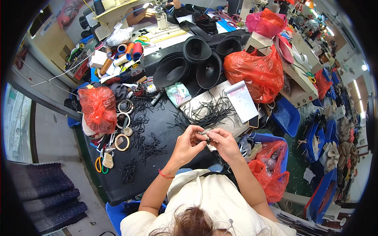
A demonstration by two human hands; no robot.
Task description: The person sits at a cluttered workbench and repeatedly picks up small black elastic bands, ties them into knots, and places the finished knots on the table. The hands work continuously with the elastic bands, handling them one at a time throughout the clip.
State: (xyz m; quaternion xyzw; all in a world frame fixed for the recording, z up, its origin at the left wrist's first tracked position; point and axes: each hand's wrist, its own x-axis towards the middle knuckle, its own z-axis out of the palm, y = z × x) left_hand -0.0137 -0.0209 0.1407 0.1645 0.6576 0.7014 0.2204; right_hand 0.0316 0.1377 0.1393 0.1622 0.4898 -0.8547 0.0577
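My left hand point(188, 145) and my right hand point(225, 144) meet over the table's near edge, both with fingers pinched. Between the fingertips is a small black piece point(208, 140) that looks like thin cord; its exact shape is mostly hidden. Just beyond my hands, a loose pile of thin black cords point(210, 108) lies on a pale, worn board point(199, 100). To the left, knotted bunches of black cord point(147, 147) are scattered over the black tabletop point(114, 179).
Rolled black strips point(171, 70) stand at the back near a sewing machine point(161, 19), where another person's hand point(146, 13) shows. Thread spools point(122, 59), tape rolls point(122, 142) and a red bag point(98, 108) line the left. Right: red bag point(256, 72), notepad point(242, 102), blue bin point(269, 137).
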